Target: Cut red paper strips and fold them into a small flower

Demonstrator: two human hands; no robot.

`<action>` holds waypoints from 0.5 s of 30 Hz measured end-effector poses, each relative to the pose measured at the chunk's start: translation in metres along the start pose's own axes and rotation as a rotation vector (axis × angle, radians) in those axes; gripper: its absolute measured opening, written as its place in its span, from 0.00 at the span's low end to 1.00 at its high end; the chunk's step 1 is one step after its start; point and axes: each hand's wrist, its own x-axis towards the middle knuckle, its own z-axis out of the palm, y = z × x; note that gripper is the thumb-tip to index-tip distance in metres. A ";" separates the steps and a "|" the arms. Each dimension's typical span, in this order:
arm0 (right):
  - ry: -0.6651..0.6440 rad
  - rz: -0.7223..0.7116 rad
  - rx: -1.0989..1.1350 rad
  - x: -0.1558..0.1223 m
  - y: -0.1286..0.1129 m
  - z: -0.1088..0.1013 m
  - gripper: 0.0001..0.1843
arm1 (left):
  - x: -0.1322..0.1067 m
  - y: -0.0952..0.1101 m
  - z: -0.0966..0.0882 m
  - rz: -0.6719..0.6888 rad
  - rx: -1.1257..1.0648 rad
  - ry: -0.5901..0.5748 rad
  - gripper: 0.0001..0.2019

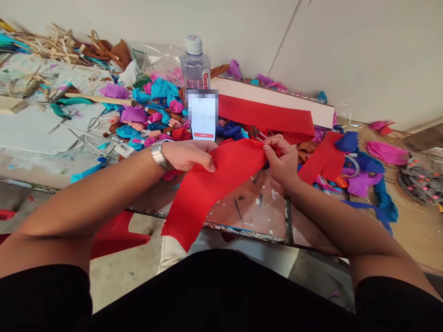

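Note:
A strip of red crepe paper (211, 184) stretches between my hands, its loose end hanging past the table's front edge. My left hand (190, 156) is closed on it, thumb on top and the other fingers hidden beneath. At the strip's far right end, my right hand (282, 161) pinches the gathered edge between thumb and fingertips. Just beyond my hands stands a lit phone (202, 117), propped upright against a plastic bottle (195, 62). Behind my right hand lies a wide red paper strip (266, 113), and another red piece (325, 159) is to the right.
Crumpled coloured paper pieces (162, 92) are heaped across the table's back. Green-handled pliers (71, 103), scissors (92, 129) and wooden slivers (62, 46) lie left. A roll of tape (351, 166) and a dark wiry bundle (422, 180) are right. A wall (242, 27) stands behind.

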 end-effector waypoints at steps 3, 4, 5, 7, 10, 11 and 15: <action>0.071 0.057 -0.028 0.012 0.003 -0.011 0.05 | -0.012 -0.003 0.005 0.012 0.057 0.000 0.15; 0.091 0.066 -0.031 0.015 0.005 -0.015 0.05 | -0.017 -0.007 0.010 0.014 0.083 -0.019 0.16; 0.112 0.074 -0.035 0.018 0.006 -0.020 0.05 | -0.021 -0.012 0.015 0.012 0.110 -0.034 0.18; 0.134 0.096 -0.053 0.021 0.010 -0.030 0.04 | -0.030 -0.023 0.026 -0.003 0.162 -0.124 0.17; 0.137 0.146 -0.086 0.019 0.014 -0.044 0.05 | -0.050 -0.027 0.029 -0.068 0.299 -0.202 0.16; 0.117 0.163 -0.097 0.016 0.014 -0.047 0.06 | -0.058 -0.023 0.025 -0.081 0.366 -0.137 0.15; 0.096 0.236 -0.099 0.005 0.013 -0.049 0.08 | -0.090 0.017 -0.006 0.046 0.696 0.395 0.20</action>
